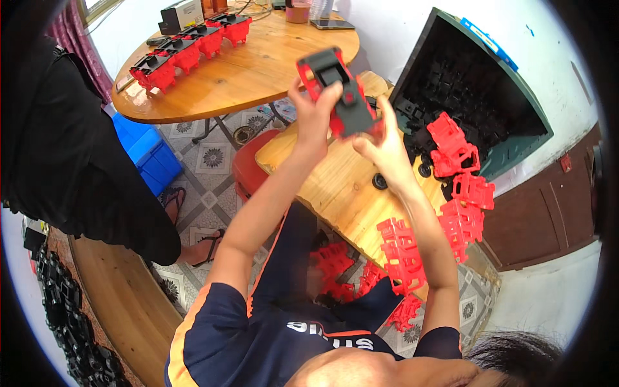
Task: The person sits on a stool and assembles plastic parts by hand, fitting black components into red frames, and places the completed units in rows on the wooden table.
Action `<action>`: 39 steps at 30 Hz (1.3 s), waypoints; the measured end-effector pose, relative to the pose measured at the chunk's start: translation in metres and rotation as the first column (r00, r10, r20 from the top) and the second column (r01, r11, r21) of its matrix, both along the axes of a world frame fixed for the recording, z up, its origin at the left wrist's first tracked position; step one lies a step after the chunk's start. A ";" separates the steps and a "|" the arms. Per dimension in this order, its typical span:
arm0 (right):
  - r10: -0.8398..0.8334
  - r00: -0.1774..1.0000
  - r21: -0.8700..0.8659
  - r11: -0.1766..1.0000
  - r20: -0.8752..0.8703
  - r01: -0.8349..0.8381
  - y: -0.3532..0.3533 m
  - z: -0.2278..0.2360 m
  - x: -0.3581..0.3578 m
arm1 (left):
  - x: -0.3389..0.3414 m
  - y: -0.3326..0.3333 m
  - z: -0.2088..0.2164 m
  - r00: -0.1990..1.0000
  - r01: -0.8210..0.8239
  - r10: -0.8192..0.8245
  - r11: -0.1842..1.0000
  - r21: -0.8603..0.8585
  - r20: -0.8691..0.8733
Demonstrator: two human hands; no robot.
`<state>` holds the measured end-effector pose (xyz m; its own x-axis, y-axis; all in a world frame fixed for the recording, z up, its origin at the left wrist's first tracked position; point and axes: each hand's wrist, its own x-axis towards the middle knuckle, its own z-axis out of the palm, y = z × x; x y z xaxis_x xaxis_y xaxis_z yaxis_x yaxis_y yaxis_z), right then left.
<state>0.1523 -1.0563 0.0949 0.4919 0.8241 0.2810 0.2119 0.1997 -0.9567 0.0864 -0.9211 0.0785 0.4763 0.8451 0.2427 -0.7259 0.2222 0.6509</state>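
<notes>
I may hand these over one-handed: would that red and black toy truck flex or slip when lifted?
The toy truck looks like moulded hard plastic, so probably stiff and light. Both the left hand and right hand hold it up; its smooth shell may slip.

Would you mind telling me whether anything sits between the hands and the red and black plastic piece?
Nothing visible does: the left hand and right hand both already grip the red and black plastic piece, held up above the wooden table.

Red-and-black plastic toy-vehicle assembly point(338, 93), blocky, black frame on red body, held up tilted in the air above the wooden bench point(335, 187). Black frame end points up-left, red part lower right. Gripped on both sides, not touching the bench.
</notes>
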 end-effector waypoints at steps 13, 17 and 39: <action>-0.311 0.892 0.152 0.949 0.329 0.275 0.273 -0.024 0.120 | -0.060 0.023 -0.092 0.725 -0.448 0.686 0.400 0.799 0.063; -0.314 0.887 0.211 0.944 0.338 0.254 0.371 -0.023 0.133 | -0.114 -0.049 -0.219 0.670 0.139 0.594 0.489 0.861 -0.445; 0.238 0.824 -0.461 0.887 0.514 0.031 0.162 0.010 0.142 | -0.130 -0.056 -0.275 0.648 -0.010 0.747 0.206 0.978 -0.151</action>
<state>0.2943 -0.8946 0.1049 0.2716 0.9594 0.0766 0.7219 -0.1504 -0.6755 -0.0434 -0.9768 -0.1960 0.4853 0.3767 0.7890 0.0235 -0.9077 0.4189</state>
